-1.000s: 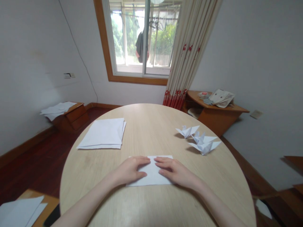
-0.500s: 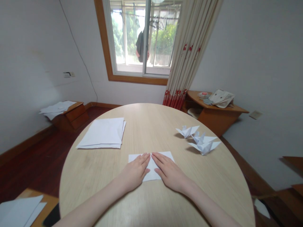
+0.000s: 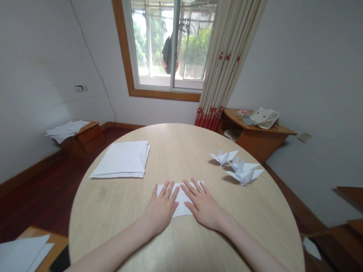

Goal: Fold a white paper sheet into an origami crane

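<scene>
A small white sheet of paper [image 3: 181, 206] lies flat on the round wooden table [image 3: 181, 241] in front of me. On its left half rests my left hand [image 3: 161, 206], palm down with the fingers spread. My right hand [image 3: 202, 204] lies on the right half the same way, fingers fanned out. Both hands touch the paper and grip nothing. They cover much of it, so its full outline and any creases under them are hidden. Off to the right stand several folded white paper cranes [image 3: 242, 172].
A stack of white paper [image 3: 120, 160] lies at the table's left. Beyond the table are a small cabinet [image 3: 87, 138] with papers, a corner desk [image 3: 255, 132] with a bag [image 3: 265, 117], and a curtain [image 3: 224, 68]. More sheets [image 3: 24, 251] lie on a low surface at lower left.
The fingers of both hands have spread apart; earlier they were held close together, fingertips meeting near the paper's middle. The paper stays in place.
</scene>
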`<move>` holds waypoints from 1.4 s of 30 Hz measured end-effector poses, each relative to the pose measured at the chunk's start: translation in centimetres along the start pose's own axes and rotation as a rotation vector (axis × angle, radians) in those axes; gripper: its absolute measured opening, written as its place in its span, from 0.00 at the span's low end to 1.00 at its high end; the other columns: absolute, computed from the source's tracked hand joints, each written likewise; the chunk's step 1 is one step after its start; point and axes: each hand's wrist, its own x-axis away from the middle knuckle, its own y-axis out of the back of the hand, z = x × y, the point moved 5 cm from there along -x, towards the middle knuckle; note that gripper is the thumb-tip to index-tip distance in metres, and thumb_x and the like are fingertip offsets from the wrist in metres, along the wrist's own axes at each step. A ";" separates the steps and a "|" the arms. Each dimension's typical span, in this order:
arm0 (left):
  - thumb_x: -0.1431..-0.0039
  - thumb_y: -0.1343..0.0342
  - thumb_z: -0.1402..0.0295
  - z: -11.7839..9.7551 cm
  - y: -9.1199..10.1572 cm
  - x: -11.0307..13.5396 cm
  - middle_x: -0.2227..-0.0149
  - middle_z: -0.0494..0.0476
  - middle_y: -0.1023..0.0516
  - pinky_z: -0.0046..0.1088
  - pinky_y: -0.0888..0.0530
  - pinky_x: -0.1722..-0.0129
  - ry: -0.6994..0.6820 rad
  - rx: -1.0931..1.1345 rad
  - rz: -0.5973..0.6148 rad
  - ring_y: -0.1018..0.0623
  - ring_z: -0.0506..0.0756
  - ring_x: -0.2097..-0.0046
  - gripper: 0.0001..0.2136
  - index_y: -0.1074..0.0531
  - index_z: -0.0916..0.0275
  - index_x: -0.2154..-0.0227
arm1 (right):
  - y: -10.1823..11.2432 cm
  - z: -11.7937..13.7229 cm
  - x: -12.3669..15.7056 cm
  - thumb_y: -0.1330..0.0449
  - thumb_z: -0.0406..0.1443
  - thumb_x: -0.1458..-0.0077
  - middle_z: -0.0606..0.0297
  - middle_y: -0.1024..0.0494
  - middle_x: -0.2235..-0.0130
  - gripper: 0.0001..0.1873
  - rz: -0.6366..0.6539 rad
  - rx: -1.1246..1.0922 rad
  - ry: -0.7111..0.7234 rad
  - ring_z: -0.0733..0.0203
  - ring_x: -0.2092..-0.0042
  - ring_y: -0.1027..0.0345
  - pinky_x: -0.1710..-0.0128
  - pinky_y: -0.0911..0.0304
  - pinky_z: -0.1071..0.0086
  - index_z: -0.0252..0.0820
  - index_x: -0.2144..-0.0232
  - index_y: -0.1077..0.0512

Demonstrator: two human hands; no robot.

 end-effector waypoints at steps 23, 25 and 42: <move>0.35 0.56 0.51 1.6 -0.1 0.5 0.33 0.64 0.52 0.61 0.52 0.40 0.062 0.042 -0.027 0.51 0.72 0.34 0.27 0.48 0.50 0.36 | 0.3 -2.2 0.1 0.60 0.63 0.44 0.49 0.62 0.32 0.46 0.046 0.046 -0.204 0.43 0.32 0.74 0.38 0.75 0.39 0.41 0.34 0.55; 0.34 0.58 0.49 2.0 0.1 0.4 0.32 0.64 0.56 0.56 0.54 0.38 -0.004 0.076 0.028 0.55 0.68 0.32 0.28 0.50 0.52 0.35 | 0.1 -2.4 0.1 0.60 0.62 0.43 0.49 0.61 0.32 0.45 0.035 0.045 -0.177 0.44 0.32 0.73 0.38 0.75 0.39 0.39 0.34 0.55; 0.51 0.37 0.55 1.7 3.3 0.1 0.34 0.68 0.50 0.43 0.50 0.35 -0.181 0.304 0.194 0.46 0.62 0.34 0.43 0.48 0.63 0.36 | 0.9 -1.7 0.9 0.54 0.57 0.41 0.56 0.62 0.32 0.42 0.132 -0.085 -0.052 0.48 0.32 0.75 0.36 0.75 0.44 0.42 0.33 0.57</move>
